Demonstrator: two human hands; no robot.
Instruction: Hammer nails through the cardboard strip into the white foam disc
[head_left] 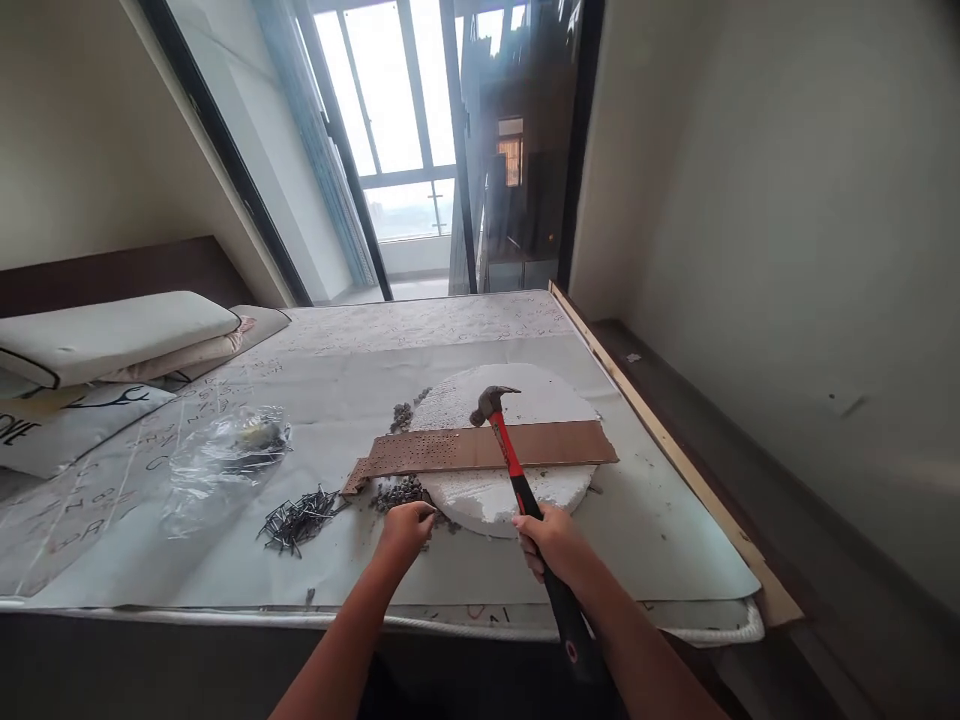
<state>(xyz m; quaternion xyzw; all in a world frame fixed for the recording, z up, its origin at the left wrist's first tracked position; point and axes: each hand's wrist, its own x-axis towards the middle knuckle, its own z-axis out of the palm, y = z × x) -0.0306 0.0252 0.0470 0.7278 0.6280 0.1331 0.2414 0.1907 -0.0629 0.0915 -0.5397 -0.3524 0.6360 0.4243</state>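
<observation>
Two hands at work, both low in the view.

Right hand [551, 540]: fingers wrapped tight round the handle of a hammer [511, 460], gripping where red meets black. The shaft is red above the hand, with a black grip below it. The grip carries a small round red mark, too small to read. The dark steel claw head is tilted up over the white foam disc [487, 505], above its middle.

Left hand [405, 528]: fingers curled downward, tips bunched at the disc's near-left rim, on a heap of small dark tacks [396, 492]. Cannot tell whether anything is pinched between them.

Brown board strip [559, 444] lies flat across the disc, overhanging it left and right. Its left half is peppered with small dots in rows.

Second small heap of tacks [403, 414] at the disc's far-left rim. Pile of longer nails [296, 518] well left of the disc. Crumpled clear plastic bag [225, 455] further left again.

Disc rests on a pale sheet [660, 530] spread over the bed. The sheet is printed with faint scattered letters that form no readable words.

Far left of the disc: stacked white pillows [112, 335]. Below them, a cushion [82, 420] with a dark antler drawing and large letters cut off at the edge, ending "NE".
</observation>
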